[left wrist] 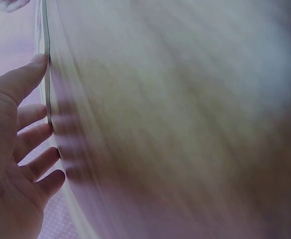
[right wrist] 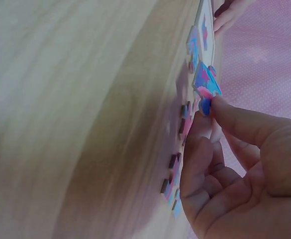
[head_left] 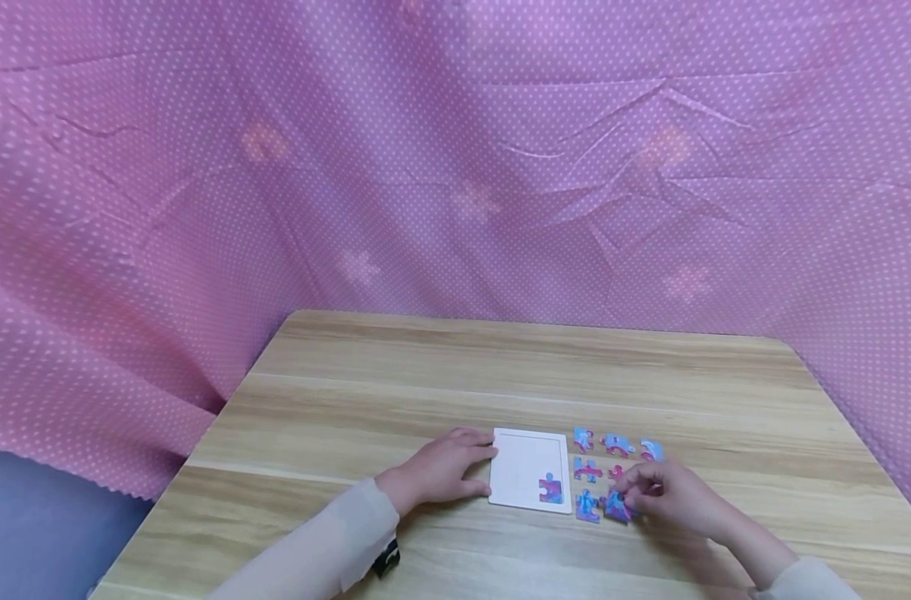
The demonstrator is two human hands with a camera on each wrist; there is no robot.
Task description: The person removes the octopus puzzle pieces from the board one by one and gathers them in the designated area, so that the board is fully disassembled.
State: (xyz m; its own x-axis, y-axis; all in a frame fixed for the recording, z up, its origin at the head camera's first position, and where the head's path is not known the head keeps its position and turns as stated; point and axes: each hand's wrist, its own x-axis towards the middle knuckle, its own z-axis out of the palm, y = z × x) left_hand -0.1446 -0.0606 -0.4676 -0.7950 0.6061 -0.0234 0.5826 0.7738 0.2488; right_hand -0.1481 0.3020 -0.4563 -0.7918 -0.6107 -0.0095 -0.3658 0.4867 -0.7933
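A white puzzle tray (head_left: 523, 467) lies on the table with one puzzle piece (head_left: 551, 489) in its near right corner. My left hand (head_left: 447, 468) touches the tray's left edge, its fingers fairly straight, as the left wrist view also shows. Between thumb and finger my right hand (head_left: 673, 497) pinches a blue, pink and purple puzzle piece (right wrist: 206, 85), tilted and lifted above the table in the right wrist view. Loose pieces lie in rows right of the tray, among them a bluish piece (head_left: 587, 506) and a pink and blue piece (head_left: 588, 469). The right hand hides part of these rows.
The wooden table (head_left: 425, 367) reaches back to a pink dotted cloth (head_left: 455, 183) hanging behind and at both sides. A small black object (head_left: 386, 558) shows beside the left sleeve.
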